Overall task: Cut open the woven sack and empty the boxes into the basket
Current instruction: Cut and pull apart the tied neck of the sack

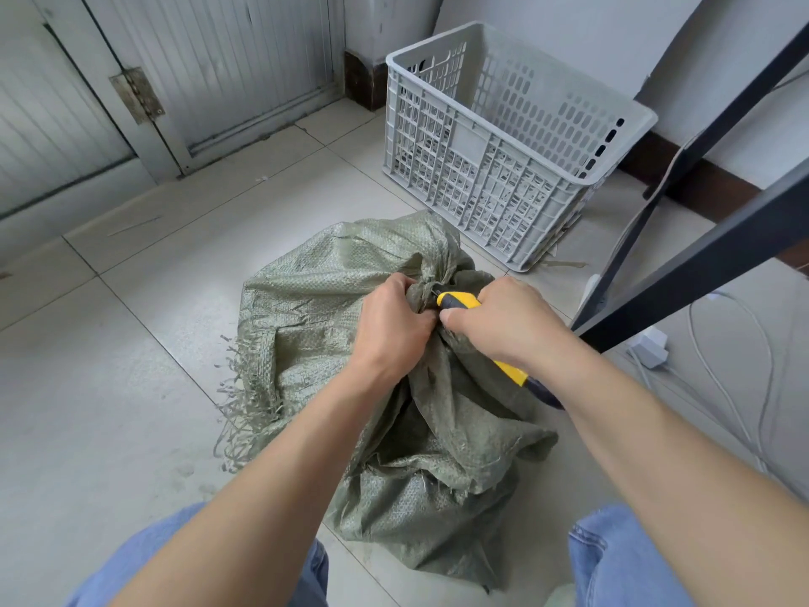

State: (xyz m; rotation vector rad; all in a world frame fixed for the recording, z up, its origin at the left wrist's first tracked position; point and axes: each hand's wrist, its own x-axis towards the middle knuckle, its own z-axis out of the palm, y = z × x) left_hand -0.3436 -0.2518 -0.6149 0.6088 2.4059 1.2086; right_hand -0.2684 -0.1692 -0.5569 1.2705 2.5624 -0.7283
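The left hand (389, 326) grips the bunched neck of the green woven sack (306, 291), which slumps on the tiled floor (109, 365) beneath both wrists. Right beside it, thumb nearly touching it, the right hand (512, 322) holds a yellow and black knife (459, 300), its tip against the gathered cloth between the two hands. Beyond the right hand stands the grey plastic basket (470, 144), upright. A black metal frame (700, 273) slants past that hand's outer side.
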